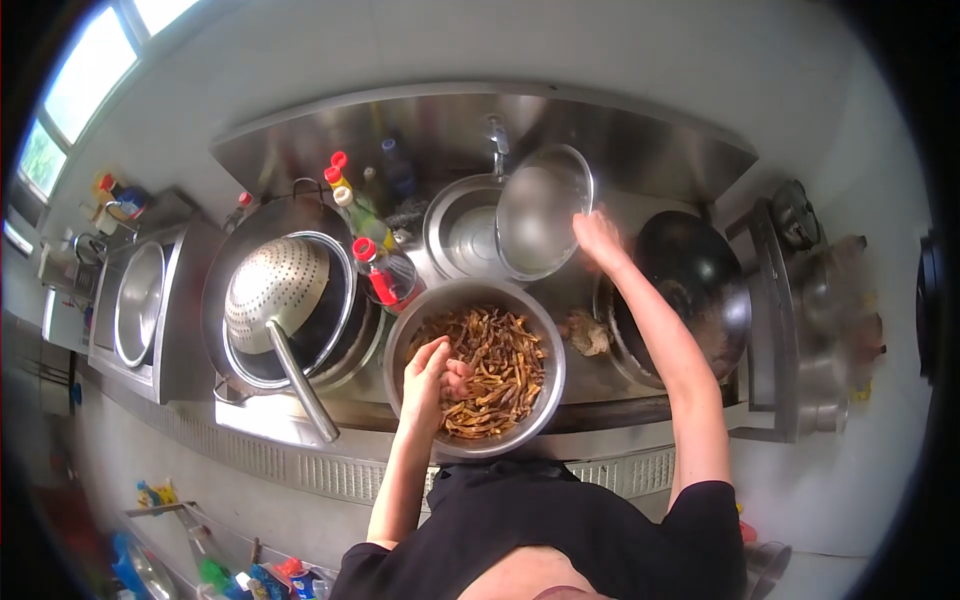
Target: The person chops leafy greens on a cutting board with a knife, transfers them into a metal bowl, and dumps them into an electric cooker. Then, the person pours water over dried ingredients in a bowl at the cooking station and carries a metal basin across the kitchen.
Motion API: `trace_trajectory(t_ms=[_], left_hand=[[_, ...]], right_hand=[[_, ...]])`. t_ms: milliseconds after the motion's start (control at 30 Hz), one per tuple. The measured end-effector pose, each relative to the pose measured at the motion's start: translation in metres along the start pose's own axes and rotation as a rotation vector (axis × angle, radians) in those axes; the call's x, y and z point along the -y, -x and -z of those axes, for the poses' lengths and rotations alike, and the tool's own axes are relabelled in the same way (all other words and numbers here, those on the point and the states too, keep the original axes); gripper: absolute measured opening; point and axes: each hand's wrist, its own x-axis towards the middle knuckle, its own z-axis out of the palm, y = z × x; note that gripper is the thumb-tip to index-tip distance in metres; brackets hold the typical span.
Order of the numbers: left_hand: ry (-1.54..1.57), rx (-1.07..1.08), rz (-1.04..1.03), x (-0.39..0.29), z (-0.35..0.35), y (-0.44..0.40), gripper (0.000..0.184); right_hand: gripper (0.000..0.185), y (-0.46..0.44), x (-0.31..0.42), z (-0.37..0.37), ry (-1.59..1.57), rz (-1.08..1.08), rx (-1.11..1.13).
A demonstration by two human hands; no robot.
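Observation:
My right hand (597, 238) grips the rim of a shiny metal bowl (540, 220), which is tilted on its side above a round metal basin (455, 235) under the tap. Below it, a large steel bowl (552, 400) stands at the counter's front, filled with brown, dried-looking strips (495, 370) whose kind I cannot make out. Over the left part of these strips hovers my left hand (432, 378), its fingers loosely curled and nothing visible in them.
At left, a perforated strainer (280, 285) with a long handle rests over a pot in a wok (235, 235). Bottles with red caps (375, 265) stand beside it. A dark wok (690, 270) sits at right, near a crumpled brownish clump (585, 332). The tap (498, 135) rises behind the basin.

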Motion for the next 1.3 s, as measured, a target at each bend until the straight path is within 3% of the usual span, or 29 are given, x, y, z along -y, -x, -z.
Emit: trace_trajectory(t_ms=[133,333,467,633,833,1067,1167,1300], left_hand=[[0.023,-0.004,0.007,-0.013,0.011,0.003,0.046],[0.049,0.020,-0.009,-0.024,0.012,0.009,0.041],[0.053,0.010,-0.056,-0.026,0.015,0.010,0.040],[0.030,0.003,-0.045,-0.022,0.013,0.002,0.041],[-0.053,0.043,-0.023,-0.020,-0.009,-0.005,0.039],[-0.090,0.066,-0.072,-0.005,-0.028,-0.029,0.037],[-0.151,-0.045,-0.136,-0.003,-0.034,-0.063,0.040],[-0.358,-0.091,-0.051,-0.019,-0.042,-0.121,0.072]], right_hand=[[0.050,0.006,0.041,0.010,0.135,0.008,-0.025],[0.051,-0.007,0.058,-0.020,0.067,-0.057,-0.002],[0.048,-0.044,0.000,-0.064,-0.466,-0.071,0.250],[0.036,-0.033,-0.047,-0.095,-0.971,-0.253,0.406],[0.030,0.006,-0.057,-0.103,-1.227,-0.175,0.379],[0.028,0.061,-0.084,-0.063,-1.231,-0.205,0.336],[0.025,0.092,-0.085,-0.039,-1.187,-0.228,0.296],[0.025,0.100,-0.099,-0.018,-1.142,-0.251,0.346]])
